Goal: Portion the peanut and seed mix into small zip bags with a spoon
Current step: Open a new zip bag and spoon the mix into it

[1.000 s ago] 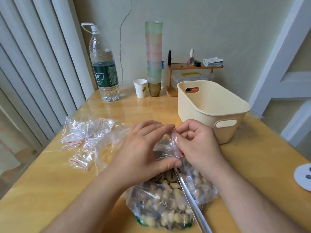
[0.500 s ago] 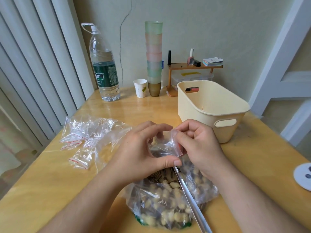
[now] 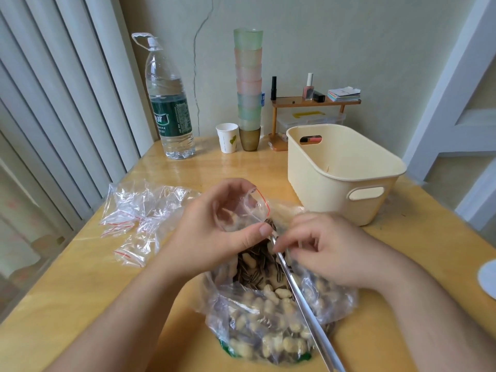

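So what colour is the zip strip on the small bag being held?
Red, on the small bag in the left hand; head view.

The yellowish wooden tabletop point(image 3: 80, 285) carries a glossy lacquer that mirrors the window light, and on it the big clear plastic bag of peanuts and striped seeds point(image 3: 268, 326) and the heap of small clear zip bags with red seal lines point(image 3: 139, 218) are thin, crinkled, shiny film. The long spoon handle point(image 3: 308, 312) lying across the big bag is smooth polished metal. The cream tub with cut-out handles point(image 3: 341, 173) is smooth matt plastic, the tall clear water bottle point(image 3: 169, 103) glossy plastic under a green printed label, the small white cup point(image 3: 227, 137) matt paper, and the stack of pastel tumblers point(image 3: 248, 79) frosted, translucent plastic.
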Tool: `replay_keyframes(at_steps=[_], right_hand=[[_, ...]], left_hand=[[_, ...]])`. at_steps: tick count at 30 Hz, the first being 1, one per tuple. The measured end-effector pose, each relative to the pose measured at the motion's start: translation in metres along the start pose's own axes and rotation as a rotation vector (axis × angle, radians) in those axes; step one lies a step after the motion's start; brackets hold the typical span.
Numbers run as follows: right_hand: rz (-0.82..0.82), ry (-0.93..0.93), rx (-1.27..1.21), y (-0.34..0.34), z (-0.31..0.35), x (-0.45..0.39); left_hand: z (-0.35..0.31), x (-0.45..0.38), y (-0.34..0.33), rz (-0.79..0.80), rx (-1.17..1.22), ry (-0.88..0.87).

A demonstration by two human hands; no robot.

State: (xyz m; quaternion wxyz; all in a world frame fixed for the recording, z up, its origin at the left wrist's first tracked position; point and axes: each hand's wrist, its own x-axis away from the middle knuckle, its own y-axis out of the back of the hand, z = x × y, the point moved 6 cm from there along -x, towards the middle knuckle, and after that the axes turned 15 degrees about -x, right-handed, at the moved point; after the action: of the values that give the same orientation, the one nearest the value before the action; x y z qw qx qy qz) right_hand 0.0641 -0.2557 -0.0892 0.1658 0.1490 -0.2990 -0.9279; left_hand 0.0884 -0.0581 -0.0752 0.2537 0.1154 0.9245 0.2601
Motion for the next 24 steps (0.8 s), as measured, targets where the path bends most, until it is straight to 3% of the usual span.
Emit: replay_keyframes(at_steps=[3,6,9,16,21,24], right_hand=[[0.187,-0.032,0.137,-0.018,0.001,0.002],[0.175,0.005,0.227,-0.024,0.003,-0.001],[0.085,0.064,0.179,-0.018,0.004,-0.004],[-0.372,0.272,0.074,0.02,0.006,-0.001],[-0.409,0.217,-0.03,0.023,0.024,0.0],[-0.32,0.157,-0.025,0.014,0.031,-0.005]], left_hand=[[0.002,0.001,-0.003,0.212,0.162,0.078],[0.009,0.003,-0.003,0.334,0.119,0.132],[0.014,0.002,0.0,0.304,0.064,0.173],[0.019,0.001,0.007,0.268,0.039,0.264],[0.019,0.002,0.013,0.215,-0.016,0.317],[0.021,0.003,0.02,0.204,-0.159,0.365]])
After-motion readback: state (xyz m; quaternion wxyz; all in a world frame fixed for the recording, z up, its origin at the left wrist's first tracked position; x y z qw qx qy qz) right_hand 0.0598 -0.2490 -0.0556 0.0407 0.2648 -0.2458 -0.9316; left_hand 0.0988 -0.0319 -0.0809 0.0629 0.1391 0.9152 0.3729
